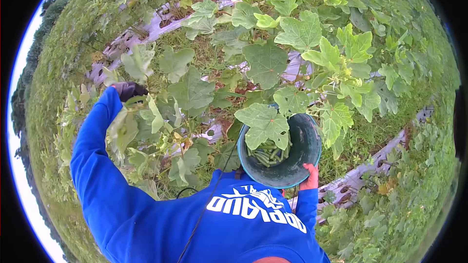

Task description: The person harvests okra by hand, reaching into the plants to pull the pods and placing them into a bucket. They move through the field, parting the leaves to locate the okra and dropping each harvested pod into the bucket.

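Observation:
My left hand (130, 91), in a dark glove, reaches out among the okra leaves (139, 63) at the left. Its fingers look curled in, and leaves partly cover what they may hold. My right hand (310, 176), which looks reddish, grips the rim of a dark green bucket (306, 141) in front of my body. Several green okra pods (265, 158) lie in the bottom of the bucket. A broad okra leaf (264, 125) hangs over the bucket's mouth and hides part of the inside.
Tall leafy okra plants (300, 31) crowd close ahead and on both sides. Strips of pale plastic mulch (156, 27) run between the rows, with another mulch strip (353, 182) at the right. Grass (370, 136) grows beside it. A thin dark cord (207, 202) crosses my blue top.

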{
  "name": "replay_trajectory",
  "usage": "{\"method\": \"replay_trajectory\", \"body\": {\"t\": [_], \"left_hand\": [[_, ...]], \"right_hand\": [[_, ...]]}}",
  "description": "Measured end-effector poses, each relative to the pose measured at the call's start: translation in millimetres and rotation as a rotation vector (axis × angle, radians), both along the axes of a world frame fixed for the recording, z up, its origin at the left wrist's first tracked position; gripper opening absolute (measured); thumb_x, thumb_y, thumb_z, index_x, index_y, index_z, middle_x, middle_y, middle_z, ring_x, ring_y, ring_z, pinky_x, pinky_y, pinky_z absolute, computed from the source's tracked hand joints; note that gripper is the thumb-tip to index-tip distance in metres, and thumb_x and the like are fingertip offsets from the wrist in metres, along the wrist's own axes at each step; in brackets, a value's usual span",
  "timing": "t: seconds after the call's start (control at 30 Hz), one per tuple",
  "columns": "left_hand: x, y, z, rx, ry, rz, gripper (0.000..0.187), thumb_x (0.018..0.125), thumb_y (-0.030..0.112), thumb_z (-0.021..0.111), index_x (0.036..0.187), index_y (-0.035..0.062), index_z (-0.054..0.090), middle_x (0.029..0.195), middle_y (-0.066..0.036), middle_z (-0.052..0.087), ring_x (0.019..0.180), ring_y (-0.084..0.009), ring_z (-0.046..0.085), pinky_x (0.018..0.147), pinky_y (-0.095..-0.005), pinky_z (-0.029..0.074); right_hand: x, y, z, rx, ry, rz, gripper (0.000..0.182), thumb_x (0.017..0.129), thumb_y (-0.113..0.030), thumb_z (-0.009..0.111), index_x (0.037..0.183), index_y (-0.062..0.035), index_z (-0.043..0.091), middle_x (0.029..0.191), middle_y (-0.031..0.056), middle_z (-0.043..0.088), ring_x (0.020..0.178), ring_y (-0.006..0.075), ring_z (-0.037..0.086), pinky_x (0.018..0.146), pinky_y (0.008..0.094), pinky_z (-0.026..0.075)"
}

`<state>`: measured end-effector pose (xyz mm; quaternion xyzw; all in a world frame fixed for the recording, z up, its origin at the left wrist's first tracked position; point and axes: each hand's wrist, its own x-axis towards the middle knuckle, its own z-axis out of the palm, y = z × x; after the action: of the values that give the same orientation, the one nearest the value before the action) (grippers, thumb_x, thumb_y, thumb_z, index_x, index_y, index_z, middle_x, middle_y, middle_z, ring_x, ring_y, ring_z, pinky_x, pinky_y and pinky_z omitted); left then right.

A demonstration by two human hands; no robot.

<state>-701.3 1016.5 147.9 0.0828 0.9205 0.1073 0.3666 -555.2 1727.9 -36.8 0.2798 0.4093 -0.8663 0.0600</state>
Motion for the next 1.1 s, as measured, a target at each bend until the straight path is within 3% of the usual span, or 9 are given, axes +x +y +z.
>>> {"method": "replay_trajectory", "body": {"t": [0.13, 0.2, 0.27, 0.3, 0.33, 0.37, 0.43, 0.73, 1.1], "left_hand": [[26.2, 41.5, -9.8, 0.452, 0.227, -0.167, 0.029, 0.088, 0.018, 0.058, 0.113, 0.0068, 0.066, 0.124, -0.014, 0.058, 0.111, -0.0215, 0.055, 0.098, -0.0373, 0.044], [34.3, 50.7, -13.0, 0.808, 0.125, 0.112, 0.038, 0.085, 0.015, 0.061, 0.121, 0.0016, 0.061, 0.128, -0.014, 0.057, 0.117, -0.0217, 0.054, 0.102, -0.0359, 0.042], [28.9, 9.6, -71.8, 0.631, 0.152, 0.252, 0.049, 0.082, 0.012, 0.065, 0.128, 0.0010, 0.053, 0.132, -0.016, 0.053, 0.118, -0.0230, 0.052, 0.101, -0.0371, 0.042], [15.8, 53.0, -42.0, 0.434, 0.506, -0.341, 0.043, 0.084, 0.012, 0.063, 0.125, 0.0032, 0.055, 0.131, -0.016, 0.053, 0.117, -0.0252, 0.054, 0.100, -0.0382, 0.043], [13.4, 48.2, -61.9, 0.557, 0.195, 0.215, 0.037, 0.091, 0.026, 0.054, 0.122, 0.0060, 0.057, 0.129, -0.014, 0.054, 0.112, -0.0301, 0.057, 0.093, -0.0369, 0.047], [5.7, 65.2, -53.2, 0.211, 0.442, -0.155, 0.044, 0.090, 0.028, 0.052, 0.129, 0.0079, 0.052, 0.130, -0.016, 0.053, 0.116, -0.0330, 0.054, 0.096, -0.0400, 0.045], [8.2, 106.9, -39.8, -0.067, 0.416, 0.133, 0.053, 0.086, 0.037, 0.049, 0.131, 0.0097, 0.052, 0.120, -0.020, 0.060, 0.111, -0.0370, 0.056, 0.094, -0.0465, 0.044], [-20.6, 138.2, -45.7, 0.057, 0.422, -0.041, 0.048, 0.080, 0.038, 0.054, 0.115, 0.0076, 0.061, 0.109, -0.017, 0.062, 0.103, -0.0361, 0.059, 0.089, -0.0458, 0.046], [17.0, 143.7, -54.5, 0.210, 0.150, 0.324, 0.038, 0.079, 0.034, 0.056, 0.108, 0.0101, 0.060, 0.091, -0.016, 0.065, 0.079, -0.0320, 0.062, 0.072, -0.0427, 0.047]], "right_hand": [[-12.2, 4.3, 1.0, -0.028, -0.018, 0.024, 0.046, 0.072, -0.009, 0.060, 0.118, -0.0067, 0.054, 0.108, 0.0073, 0.061, 0.096, 0.0242, 0.059, 0.088, 0.0376, 0.048], [-13.9, 7.4, -3.0, -0.015, -0.023, 0.046, 0.042, 0.073, -0.010, 0.060, 0.115, -0.0072, 0.056, 0.108, 0.0076, 0.061, 0.097, 0.0241, 0.059, 0.088, 0.0378, 0.048], [-15.3, 9.7, -4.0, -0.013, -0.018, 0.050, 0.037, 0.074, -0.010, 0.060, 0.110, -0.0071, 0.057, 0.106, 0.0081, 0.062, 0.097, 0.0245, 0.060, 0.086, 0.0387, 0.049], [-13.6, 12.2, -11.3, -0.004, -0.014, 0.079, 0.037, 0.074, -0.010, 0.060, 0.110, -0.0071, 0.057, 0.106, 0.0081, 0.062, 0.097, 0.0245, 0.060, 0.086, 0.0387, 0.049], [-9.3, 18.6, -26.8, -0.014, -0.048, 0.067, 0.034, 0.074, -0.011, 0.060, 0.108, -0.0069, 0.058, 0.104, 0.0079, 0.063, 0.096, 0.0247, 0.060, 0.085, 0.0395, 0.049], [-11.5, 25.4, -39.1, -0.020, -0.072, 0.086, 0.032, 0.074, -0.012, 0.061, 0.106, -0.0068, 0.059, 0.103, 0.0078, 0.064, 0.095, 0.0250, 0.061, 0.084, 0.0402, 0.050], [-9.6, 23.7, -31.8, -0.066, -0.103, 0.112, 0.033, 0.074, -0.014, 0.060, 0.106, -0.0057, 0.059, 0.103, 0.0078, 0.065, 0.095, 0.0276, 0.062, 0.087, 0.0436, 0.051], [-29.3, 14.7, -6.9, -0.022, -0.118, 0.253, 0.045, 0.070, -0.016, 0.062, 0.113, -0.0044, 0.059, 0.113, 0.0098, 0.064, 0.104, 0.0303, 0.059, 0.095, 0.0463, 0.046], [-20.4, 13.7, -5.8, -0.036, -0.122, 0.191, 0.046, 0.071, -0.012, 0.059, 0.116, -0.0017, 0.057, 0.113, 0.0118, 0.064, 0.103, 0.0307, 0.060, 0.095, 0.0446, 0.047]]}}
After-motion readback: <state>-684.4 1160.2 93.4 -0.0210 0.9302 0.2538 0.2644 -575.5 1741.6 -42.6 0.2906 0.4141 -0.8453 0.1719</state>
